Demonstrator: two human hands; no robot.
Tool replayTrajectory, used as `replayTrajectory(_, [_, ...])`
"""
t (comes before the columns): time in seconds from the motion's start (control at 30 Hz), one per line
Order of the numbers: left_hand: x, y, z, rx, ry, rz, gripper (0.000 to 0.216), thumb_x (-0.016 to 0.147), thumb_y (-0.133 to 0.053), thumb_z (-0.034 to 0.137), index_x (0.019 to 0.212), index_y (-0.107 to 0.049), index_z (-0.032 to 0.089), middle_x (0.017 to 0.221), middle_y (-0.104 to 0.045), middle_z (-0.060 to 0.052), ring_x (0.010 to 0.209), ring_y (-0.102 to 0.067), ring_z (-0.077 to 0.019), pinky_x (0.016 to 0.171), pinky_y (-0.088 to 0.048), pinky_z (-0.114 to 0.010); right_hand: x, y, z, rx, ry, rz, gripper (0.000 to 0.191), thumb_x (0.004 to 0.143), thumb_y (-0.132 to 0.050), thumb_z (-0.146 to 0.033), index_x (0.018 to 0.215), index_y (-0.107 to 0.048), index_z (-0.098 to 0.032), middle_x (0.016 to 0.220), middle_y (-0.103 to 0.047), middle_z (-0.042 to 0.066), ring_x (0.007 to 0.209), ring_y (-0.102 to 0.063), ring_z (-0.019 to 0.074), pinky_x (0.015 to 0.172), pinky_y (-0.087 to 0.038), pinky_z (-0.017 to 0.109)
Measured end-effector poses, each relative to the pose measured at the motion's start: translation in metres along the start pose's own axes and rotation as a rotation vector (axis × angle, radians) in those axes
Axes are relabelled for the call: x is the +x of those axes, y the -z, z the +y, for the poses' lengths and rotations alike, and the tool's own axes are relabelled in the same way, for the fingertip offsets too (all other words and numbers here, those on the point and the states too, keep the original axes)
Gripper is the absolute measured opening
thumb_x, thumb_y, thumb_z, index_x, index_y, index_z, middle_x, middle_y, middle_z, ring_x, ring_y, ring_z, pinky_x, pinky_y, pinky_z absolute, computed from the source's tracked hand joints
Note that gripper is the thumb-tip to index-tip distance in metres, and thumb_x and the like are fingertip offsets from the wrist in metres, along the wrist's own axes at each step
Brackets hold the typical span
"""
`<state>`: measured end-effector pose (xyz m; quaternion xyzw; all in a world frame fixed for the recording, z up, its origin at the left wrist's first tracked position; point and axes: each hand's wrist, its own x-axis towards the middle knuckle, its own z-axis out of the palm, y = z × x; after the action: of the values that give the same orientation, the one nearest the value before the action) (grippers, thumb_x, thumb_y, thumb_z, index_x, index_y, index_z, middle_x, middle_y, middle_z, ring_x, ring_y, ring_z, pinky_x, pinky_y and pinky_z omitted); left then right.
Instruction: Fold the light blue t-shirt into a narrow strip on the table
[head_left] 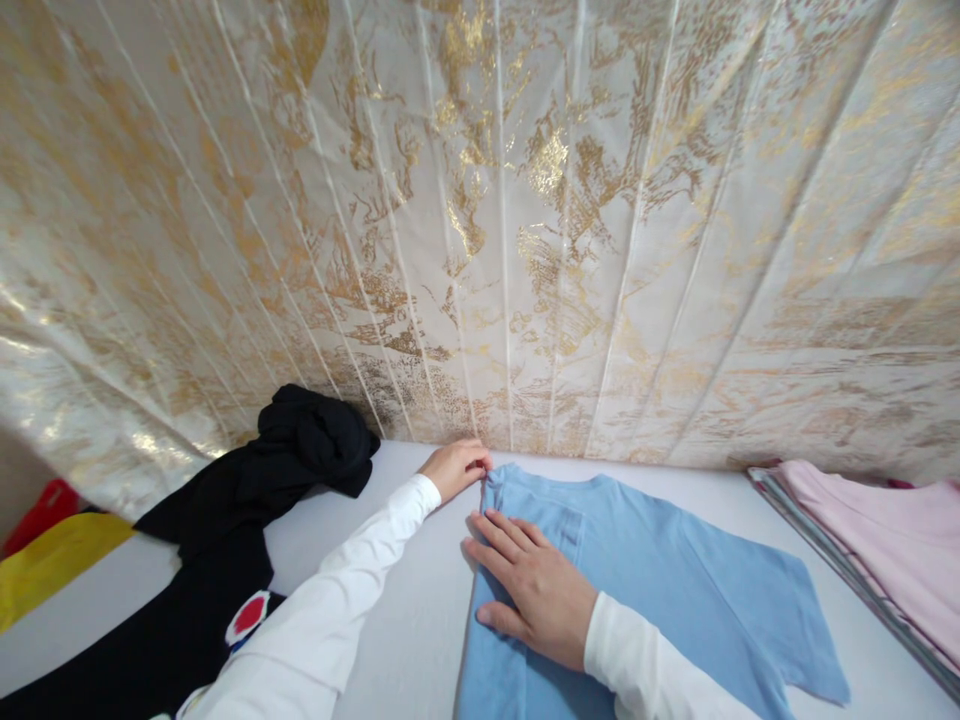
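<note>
A light blue T-shirt (pixel 645 560) lies on the white table, its left side folded inward and its right sleeve spread out. My left hand (pixel 456 468) pinches the shirt's far left corner, near the shoulder, with fingers closed on the fabric. Flat on the folded left part rests my right hand (pixel 536 590), palm down with its fingers spread. The lower part of the shirt runs out of view at the bottom edge.
Crumpled black clothing (pixel 300 450) with a red and white patch lies on the left. Beyond it are yellow cloth (pixel 64 560) and red cloth (pixel 41 510). Folded garments, a pink one (pixel 877 530) on top, are stacked at right. A gold-patterned curtain (pixel 510 220) hangs behind the table (pixel 412 610).
</note>
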<state>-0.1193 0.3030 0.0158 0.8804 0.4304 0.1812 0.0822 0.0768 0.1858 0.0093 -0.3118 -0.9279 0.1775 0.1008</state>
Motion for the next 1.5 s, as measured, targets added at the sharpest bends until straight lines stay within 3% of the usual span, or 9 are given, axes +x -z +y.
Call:
replayTrajectory(0.27, [0.001,0.011,0.001,0.109,0.001,0.097,0.013,0.089,-0.053,0.014,0.087,-0.063,0.021,0.092,-0.058,-0.002,0.092,-0.053,-0.019,0.084,-0.04,-0.029,0.0,0.002,0.0,0.017,0.009,-0.029,0.069,0.091,-0.034,-0.064,0.146,-0.031,-0.023,0.155,-0.02,0.009,0.143,-0.013,0.0275,0.114,-0.013,0.049])
replayTrajectory(0.47, [0.002,0.001,0.004,0.073,0.005,0.044,0.017,0.09,-0.05,0.012,0.09,-0.064,0.021,0.09,-0.06,-0.001,0.088,-0.056,-0.0174,0.082,-0.042,-0.027,0.0,0.001,-0.001,0.028,0.01,-0.034,0.069,0.091,-0.036,-0.064,0.146,-0.032,-0.023,0.155,-0.022,0.009,0.142,-0.013,0.0291,0.114,-0.013,0.051])
replayTrajectory(0.6, [-0.001,0.006,0.0,-0.002,0.004,-0.005,0.024,0.086,-0.049,0.006,0.095,-0.065,0.021,0.095,-0.06,-0.001,0.087,-0.059,-0.0144,0.08,-0.044,-0.023,0.001,0.002,0.001,0.037,0.011,0.03,0.067,0.091,-0.041,-0.061,0.145,-0.033,-0.021,0.154,-0.025,0.01,0.142,-0.018,0.0285,0.113,-0.018,0.049])
replayTrajectory(0.7, [-0.001,0.009,-0.002,-0.035,0.004,-0.048,0.021,0.082,-0.054,0.007,0.09,-0.066,0.021,0.094,-0.058,0.0,0.086,-0.06,-0.0143,0.079,-0.045,-0.023,0.003,0.012,0.008,0.012,-0.057,0.16,0.058,0.093,-0.046,-0.048,0.141,-0.039,-0.017,0.15,-0.034,0.013,0.137,-0.029,0.0273,0.109,-0.028,0.045])
replayTrajectory(0.83, [0.002,0.005,0.0,-0.038,0.045,-0.057,0.012,0.083,-0.058,0.011,0.086,-0.065,0.02,0.092,-0.057,-0.001,0.086,-0.06,-0.0159,0.079,-0.045,-0.024,0.002,0.026,0.031,-0.143,-0.306,0.383,0.033,0.09,-0.053,-0.026,0.122,-0.056,-0.016,0.121,-0.059,0.011,0.11,-0.052,0.0235,0.094,-0.04,0.036])
replayTrajectory(1.0, [0.002,0.001,0.005,-0.01,0.103,-0.029,0.012,0.086,-0.054,0.013,0.086,-0.063,0.021,0.094,-0.056,-0.001,0.087,-0.06,-0.0164,0.079,-0.045,-0.025,-0.005,0.031,0.057,-0.3,-0.485,0.366,0.008,0.084,-0.056,-0.017,0.083,-0.063,-0.019,0.091,-0.065,0.007,0.089,-0.056,0.023,0.077,-0.039,0.032])
replayTrajectory(1.17, [0.001,-0.005,0.014,0.023,0.142,-0.006,0.016,0.088,-0.051,0.011,0.089,-0.062,0.021,0.096,-0.057,-0.001,0.088,-0.06,-0.017,0.079,-0.045,-0.025,-0.005,0.029,0.058,-0.314,-0.545,0.355,0.011,0.088,-0.048,-0.017,0.09,-0.059,-0.018,0.074,-0.067,0.003,0.07,-0.06,0.0184,0.07,-0.035,0.029])
replayTrajectory(1.33, [0.0,-0.001,0.015,0.055,0.179,0.005,0.019,0.086,-0.051,0.006,0.091,-0.061,0.022,0.095,-0.059,-0.001,0.088,-0.06,-0.0156,0.078,-0.045,-0.024,-0.005,0.034,0.052,-0.325,-0.56,0.367,0.018,0.087,-0.047,-0.015,0.101,-0.057,-0.019,0.078,-0.068,0.003,0.073,-0.062,0.0183,0.071,-0.033,0.028])
replayTrajectory(1.5, [-0.001,0.004,0.012,0.066,0.192,-0.008,0.01,0.079,-0.064,0.011,0.084,-0.062,0.02,0.088,-0.06,0.001,0.078,-0.061,-0.016,0.072,-0.046,-0.025,-0.005,0.037,0.042,-0.349,-0.502,0.361,0.021,0.082,-0.048,-0.01,0.096,-0.06,-0.02,0.093,-0.066,0.006,0.09,-0.057,0.0221,0.075,-0.034,0.031])
